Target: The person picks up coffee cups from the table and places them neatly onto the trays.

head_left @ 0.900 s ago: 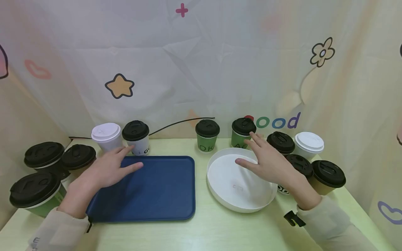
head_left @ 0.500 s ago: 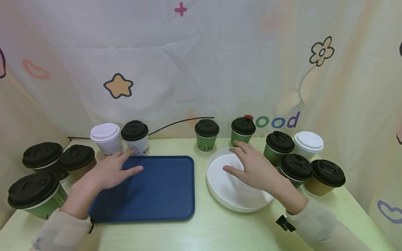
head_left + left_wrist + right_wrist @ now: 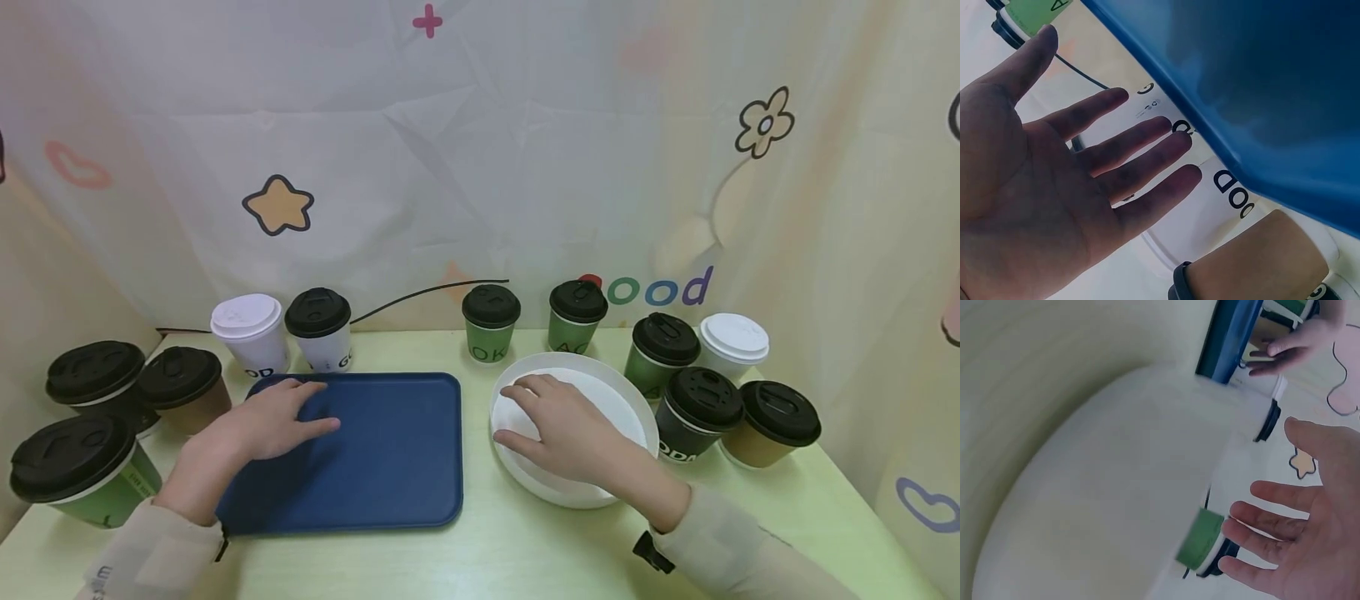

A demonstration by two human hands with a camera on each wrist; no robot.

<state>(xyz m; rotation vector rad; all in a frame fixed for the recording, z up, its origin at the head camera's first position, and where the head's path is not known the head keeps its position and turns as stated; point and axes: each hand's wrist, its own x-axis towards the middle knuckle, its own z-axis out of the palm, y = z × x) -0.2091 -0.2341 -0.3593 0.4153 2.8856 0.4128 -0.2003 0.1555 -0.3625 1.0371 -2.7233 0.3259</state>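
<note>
Hovering left of centre, the left hand (image 3: 273, 421) spreads its loosely extended fingers over one blue tray (image 3: 390, 458); right of centre, the right hand (image 3: 562, 429), fingers likewise apart and relaxed, is above one white dish (image 3: 603, 392). Eleven lidded cups (image 3: 489, 340) stand on the desk (image 3: 420, 567): five at left, two at middle, four at right; nine lids are black, two white. The tray is rectangular with rounded corners and a raised rim; the dish is round and low-walled. Hand and forearm hide part of the dish. A printed cloth (image 3: 487, 167) hangs behind.
</note>
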